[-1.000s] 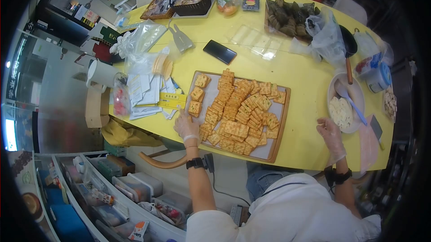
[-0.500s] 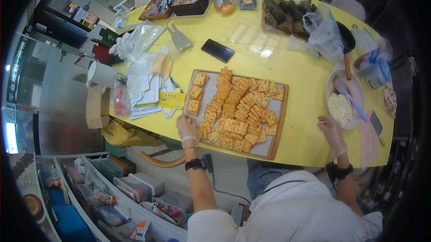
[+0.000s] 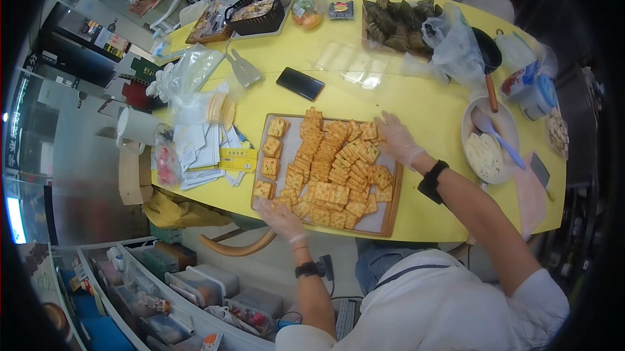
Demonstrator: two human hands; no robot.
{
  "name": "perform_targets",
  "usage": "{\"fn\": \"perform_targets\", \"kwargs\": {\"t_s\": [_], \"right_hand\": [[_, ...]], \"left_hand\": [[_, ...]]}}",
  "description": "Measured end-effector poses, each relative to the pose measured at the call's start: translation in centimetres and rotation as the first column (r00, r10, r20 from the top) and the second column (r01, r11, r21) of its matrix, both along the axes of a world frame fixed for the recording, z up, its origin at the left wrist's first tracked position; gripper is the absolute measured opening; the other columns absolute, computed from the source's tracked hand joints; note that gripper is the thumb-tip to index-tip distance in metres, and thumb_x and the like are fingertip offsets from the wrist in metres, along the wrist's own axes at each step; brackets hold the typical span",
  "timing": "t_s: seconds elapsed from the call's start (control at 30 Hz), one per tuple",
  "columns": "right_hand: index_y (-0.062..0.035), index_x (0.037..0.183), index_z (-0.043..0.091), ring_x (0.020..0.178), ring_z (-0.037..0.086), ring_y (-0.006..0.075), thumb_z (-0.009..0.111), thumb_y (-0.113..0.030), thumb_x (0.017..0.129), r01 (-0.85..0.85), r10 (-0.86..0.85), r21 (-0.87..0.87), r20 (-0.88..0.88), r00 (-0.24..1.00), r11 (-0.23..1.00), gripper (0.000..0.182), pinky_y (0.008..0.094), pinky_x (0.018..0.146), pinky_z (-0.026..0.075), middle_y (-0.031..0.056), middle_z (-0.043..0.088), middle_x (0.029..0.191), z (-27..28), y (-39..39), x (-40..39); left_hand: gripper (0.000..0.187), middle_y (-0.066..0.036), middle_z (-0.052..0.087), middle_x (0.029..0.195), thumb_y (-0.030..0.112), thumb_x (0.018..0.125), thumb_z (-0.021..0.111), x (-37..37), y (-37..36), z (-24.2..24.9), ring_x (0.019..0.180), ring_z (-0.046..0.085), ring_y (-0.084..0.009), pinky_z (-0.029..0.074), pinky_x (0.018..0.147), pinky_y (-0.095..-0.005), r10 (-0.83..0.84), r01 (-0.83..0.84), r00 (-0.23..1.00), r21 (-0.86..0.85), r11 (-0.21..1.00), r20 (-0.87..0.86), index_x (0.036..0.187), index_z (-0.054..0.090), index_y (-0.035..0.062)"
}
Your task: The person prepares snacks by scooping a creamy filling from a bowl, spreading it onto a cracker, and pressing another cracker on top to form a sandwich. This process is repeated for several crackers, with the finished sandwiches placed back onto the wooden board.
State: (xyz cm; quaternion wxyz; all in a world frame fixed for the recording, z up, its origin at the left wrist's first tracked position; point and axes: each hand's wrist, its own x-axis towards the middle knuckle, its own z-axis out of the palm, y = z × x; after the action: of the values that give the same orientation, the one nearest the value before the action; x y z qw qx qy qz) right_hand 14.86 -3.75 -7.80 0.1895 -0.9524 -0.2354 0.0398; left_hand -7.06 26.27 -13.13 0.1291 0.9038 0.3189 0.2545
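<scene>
A wooden-rimmed tray lined with white paper holds rows and piles of square green-flecked crackers. Along its left side stands a column of stacked cracker pairs, the lowest near the front left corner. My left hand, in a clear plastic glove, is at the tray's front left edge beside the crackers, its fingers stretched out. My right hand, gloved too, reaches over the tray's upper right edge with fingers spread by the crackers there. Whether its fingertips touch them is hard to tell.
To the right, a white pan holds a pale creamy mix and a purple-handled spatula. Beyond the tray lie a phone and a clear plastic tray. Papers lie left; wrapped leaf dumplings sit at the back.
My right hand has moved left from beside the pan to the tray's upper right. My left hand has shifted slightly down along the tray's edge, uncovering the lowest cracker pair. The view has shifted.
</scene>
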Motion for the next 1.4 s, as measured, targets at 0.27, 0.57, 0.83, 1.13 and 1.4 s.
{"fn": "perform_targets", "kwargs": {"t_s": [0.27, 0.57, 0.83, 1.13, 1.4], "right_hand": [[-0.0037, 0.122, 0.05, 0.106, 0.048, 0.0325, 0.059, -0.011, 0.074, -0.134, 0.137, -0.099, 0.026, 0.99, 0.986, 0.05, 0.0417, 0.09, 0.04, 0.0146, 0.054, 0.111, -0.8, -0.6, -2.5], [-0.0063, 0.091, 0.062, 0.089, 0.054, 0.0302, 0.064, -0.014, 0.074, -0.214, 0.205, 0.116, 0.084, 0.975, 0.97, 0.019, 0.0417, 0.083, 0.042, 0.0109, 0.059, 0.085, -0.9, -2.1, -3.3], [-0.0035, 0.09, 0.063, 0.074, 0.058, 0.0141, 0.064, -0.02, 0.085, 0.657, -0.069, 0.456, -0.789, 0.611, 0.6, 0.017, 0.0283, 0.067, 0.047, 0.0025, 0.062, 0.079, 2.4, -4.1, -6.1], [-0.0005, 0.097, 0.064, 0.079, 0.061, 0.0165, 0.064, -0.023, 0.085, 0.608, -0.028, 0.543, -0.733, 0.68, 0.579, 0.025, 0.029, 0.073, 0.049, 0.0074, 0.066, 0.085, 6.5, -10.3, -11.1], [-0.0009, 0.099, 0.061, 0.094, 0.059, 0.0347, 0.062, -0.012, 0.076, 0.55, -0.558, 0.244, -0.04, 0.829, 0.799, 0.026, 0.0411, 0.08, 0.047, 0.021, 0.062, 0.096, 0.1, -27.4, -5.6]], "left_hand": [[0.061, -0.022, 0.028, 0.146, 0.031, 0.094, 0.045, 2.5, -4.6, 1.0, 0.135, 0.022, -0.042, 0.014, 0.11, -0.0543, 0.05, -0.083, 0.987, -0.223, 0.971, -0.151, 0.145, 0.023, 0.0062], [0.056, -0.022, 0.031, 0.144, 0.035, 0.094, 0.044, 3.5, -4.3, 2.1, 0.134, 0.024, -0.041, 0.014, 0.11, -0.0556, 0.121, -0.175, 0.935, -0.139, 0.975, -0.333, 0.14, 0.034, 0.0052], [0.052, -0.02, 0.039, 0.138, 0.021, 0.089, 0.054, 3.1, -5.5, 6.1, 0.129, 0.035, -0.032, 0.024, 0.108, -0.0484, 0.024, -0.047, 0.997, -0.342, 0.939, -0.072, 0.135, 0.039, 0.0013], [0.04, -0.009, 0.054, 0.116, 0.003, 0.087, 0.059, 8.3, -24.3, 9.0, 0.102, 0.051, -0.0143, 0.042, 0.088, -0.0274, -0.312, 0.483, 0.838, -0.874, 0.045, 0.447, 0.124, 0.048, -0.003], [0.039, -0.015, 0.061, 0.107, 0.006, 0.078, 0.066, 10.7, -19.1, 5.2, 0.091, 0.059, -0.0281, 0.045, 0.082, -0.0358, -0.632, 0.538, 0.77, -0.444, 0.717, -0.088, 0.116, 0.057, 0.0002]]}}
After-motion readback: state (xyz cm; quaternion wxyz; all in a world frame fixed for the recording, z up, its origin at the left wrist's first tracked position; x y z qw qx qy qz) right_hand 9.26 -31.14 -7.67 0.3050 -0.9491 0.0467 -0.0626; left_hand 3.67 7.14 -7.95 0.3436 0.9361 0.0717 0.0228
